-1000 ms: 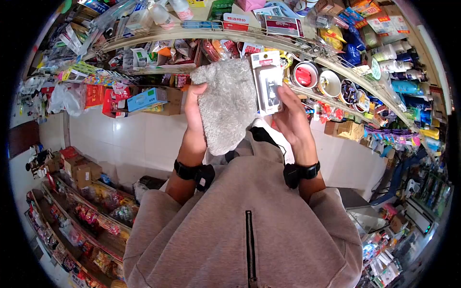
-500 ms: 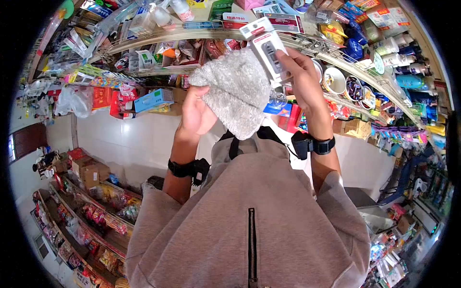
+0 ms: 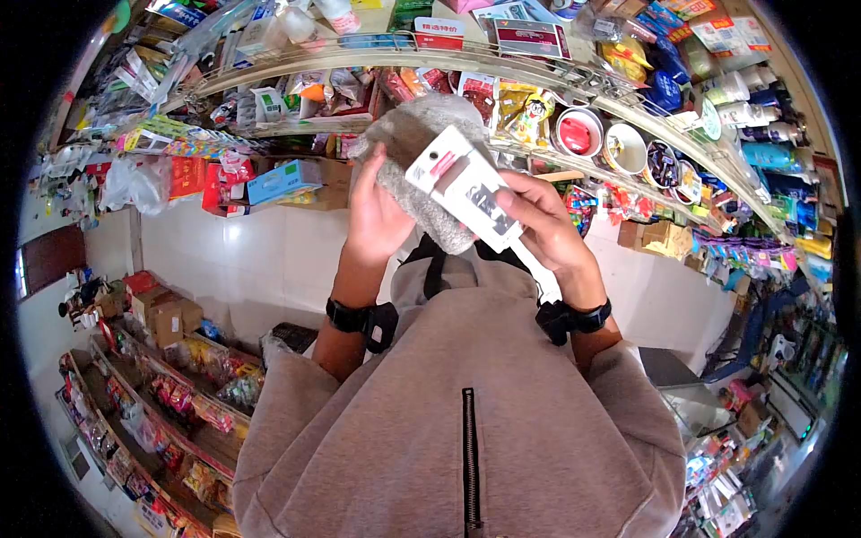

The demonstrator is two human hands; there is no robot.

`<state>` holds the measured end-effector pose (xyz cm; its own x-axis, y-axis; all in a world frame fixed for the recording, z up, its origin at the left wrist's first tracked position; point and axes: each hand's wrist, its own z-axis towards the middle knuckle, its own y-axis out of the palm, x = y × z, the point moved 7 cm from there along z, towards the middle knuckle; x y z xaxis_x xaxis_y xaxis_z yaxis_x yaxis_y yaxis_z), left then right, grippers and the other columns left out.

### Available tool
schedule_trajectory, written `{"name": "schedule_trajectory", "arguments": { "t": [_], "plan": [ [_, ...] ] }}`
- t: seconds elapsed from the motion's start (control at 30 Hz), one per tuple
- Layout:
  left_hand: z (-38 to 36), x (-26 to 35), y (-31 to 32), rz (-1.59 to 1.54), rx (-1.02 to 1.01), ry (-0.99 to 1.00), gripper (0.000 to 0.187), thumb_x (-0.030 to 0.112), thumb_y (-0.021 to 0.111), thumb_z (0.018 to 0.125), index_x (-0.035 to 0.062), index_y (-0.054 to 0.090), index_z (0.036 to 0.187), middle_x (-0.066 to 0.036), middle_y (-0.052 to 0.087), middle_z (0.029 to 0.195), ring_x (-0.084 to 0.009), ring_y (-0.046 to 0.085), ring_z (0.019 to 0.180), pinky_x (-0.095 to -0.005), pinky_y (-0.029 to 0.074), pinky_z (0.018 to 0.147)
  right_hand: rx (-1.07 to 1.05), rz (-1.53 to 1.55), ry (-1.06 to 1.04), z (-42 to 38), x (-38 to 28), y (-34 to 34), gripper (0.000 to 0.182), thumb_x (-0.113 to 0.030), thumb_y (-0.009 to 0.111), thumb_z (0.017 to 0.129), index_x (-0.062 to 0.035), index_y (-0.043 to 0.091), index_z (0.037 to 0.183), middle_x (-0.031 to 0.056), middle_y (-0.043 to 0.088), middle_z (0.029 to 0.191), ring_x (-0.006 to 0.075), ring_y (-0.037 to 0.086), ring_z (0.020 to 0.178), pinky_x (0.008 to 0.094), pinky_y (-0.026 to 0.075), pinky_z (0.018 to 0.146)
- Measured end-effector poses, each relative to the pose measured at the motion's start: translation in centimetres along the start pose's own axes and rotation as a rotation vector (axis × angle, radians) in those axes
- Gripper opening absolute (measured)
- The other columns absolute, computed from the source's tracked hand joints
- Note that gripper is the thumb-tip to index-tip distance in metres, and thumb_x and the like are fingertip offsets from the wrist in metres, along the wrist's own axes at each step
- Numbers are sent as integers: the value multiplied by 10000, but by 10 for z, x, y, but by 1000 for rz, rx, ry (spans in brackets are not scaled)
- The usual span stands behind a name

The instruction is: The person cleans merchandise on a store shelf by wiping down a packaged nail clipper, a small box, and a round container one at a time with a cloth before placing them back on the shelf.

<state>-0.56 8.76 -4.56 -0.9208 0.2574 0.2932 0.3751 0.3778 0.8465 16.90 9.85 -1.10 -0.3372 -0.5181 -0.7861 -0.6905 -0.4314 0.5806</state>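
My left hand (image 3: pixel 375 211) grips a fluffy grey cloth (image 3: pixel 404 134) by its left side, the thumb lying over the front. In my right hand (image 3: pixel 549 220) is a white hang-tab box (image 3: pixel 468 193) with a dark picture on its face, the thumb pressed on its lower right part. The box is tilted and lies in front of the cloth, covering the cloth's right and lower part. Both hands are close together before my chest, below the front edge of the shelf.
A wire-railed shelf (image 3: pixel 359 56) curves across the front, crowded with packets and bottles. White tubs (image 3: pixel 625 151) stand on the lower tier at right, a blue box (image 3: pixel 285 182) at left. Snack racks (image 3: pixel 170 403) stand low on the left, beside cardboard boxes (image 3: pixel 170 321).
My right hand has brought the box down and left, from the cloth's upper right edge to in front of it. The box has turned to lean the other way.
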Motion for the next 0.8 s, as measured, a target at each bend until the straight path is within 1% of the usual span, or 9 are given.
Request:
{"name": "schedule_trajectory", "arguments": {
  "t": [0.13, 0.23, 0.27, 0.3, 0.37, 0.4, 0.5, 0.63, 0.8],
  "plan": [
    [1, 1, -5, 173, -68, 62, 507, 274, 509, 936, 27, 465, 1376, -127, 575, 1337, -303, 515, 1274, -473, 373, 1101, 62, 93, -141, 0, -21, 8, 403, -170, 504, 1031, 33, 464, 1378, 169, 659, 1174, 259, 665, 1077, 362, 537, 929],
    [-10, 2, 3, 230, -70, 97, 514, 240, 512, 913, 21, 463, 1376, -143, 565, 1347, -306, 507, 1284, -484, 361, 1113, 173, 72, -168, -2, -20, 0, 432, -201, 480, 1045, 36, 441, 1403, 172, 658, 1178, 247, 667, 1057, 373, 516, 945],
    [-19, 0, 20, 229, -143, 58, 513, 192, 518, 897, 9, 462, 1372, -144, 572, 1334, -300, 519, 1273, -477, 371, 1111, 146, 77, -167, -3, -18, -4, 429, -217, 458, 1049, 20, 469, 1407, 184, 631, 1238, 260, 627, 1127, 386, 451, 1020],
    [-21, -5, 22, 227, -145, 58, 513, 192, 518, 897, 9, 462, 1372, -144, 572, 1334, -300, 519, 1273, -477, 371, 1111, 147, 74, -168, -1, -13, -5, 429, -217, 458, 1049, 20, 469, 1407, 184, 631, 1238, 260, 627, 1127, 386, 451, 1020],
    [-24, -6, 13, 376, 65, 186, 500, 160, 530, 894, -3, 466, 1362, -133, 581, 1323, -288, 539, 1256, -456, 398, 1093, 380, -695, -525, -6, -32, 0, 404, -186, 502, 1019, -5, 530, 1379, 188, 589, 1306, 281, 560, 1216, 383, 379, 1075],
    [-24, -13, 16, 376, 28, 165, 485, 130, 535, 890, -12, 474, 1349, -121, 594, 1300, -268, 564, 1219, -436, 419, 1071, 335, -804, -616, -4, -36, 13, 400, -145, 576, 961, -33, 581, 1345, 184, 539, 1359, 309, 491, 1293, 380, 345, 1099],
    [-18, -28, 18, 348, 19, 163, 447, 27, 532, 892, 10, 481, 1335, -98, 592, 1228, -221, 597, 1127, -393, 492, 979, 411, -1177, -644, -1, -27, 32, 476, -58, 671, 862, -82, 615, 1334, 181, 509, 1364, 342, 493, 1201, 395, 389, 1038],
    [-29, -27, 30, 441, 36, 244, 409, -42, 486, 902, -9, 504, 1310, -94, 596, 1236, -198, 578, 1149, -366, 463, 1008, 510, -983, -637, 8, -33, 8, 451, -51, 685, 848, -92, 655, 1296, 180, 532, 1342, 339, 506, 1189, 396, 410, 1014],
    [-19, -14, 24, 494, -29, 247, 458, -56, 475, 908, -28, 453, 1364, -114, 564, 1285, -188, 561, 1167, -335, 450, 1011, 412, -1005, -608, -3, -18, 30, 473, -31, 698, 831, -79, 649, 1299, 180, 531, 1345, 333, 502, 1223, 394, 402, 1040]
  ]
}}
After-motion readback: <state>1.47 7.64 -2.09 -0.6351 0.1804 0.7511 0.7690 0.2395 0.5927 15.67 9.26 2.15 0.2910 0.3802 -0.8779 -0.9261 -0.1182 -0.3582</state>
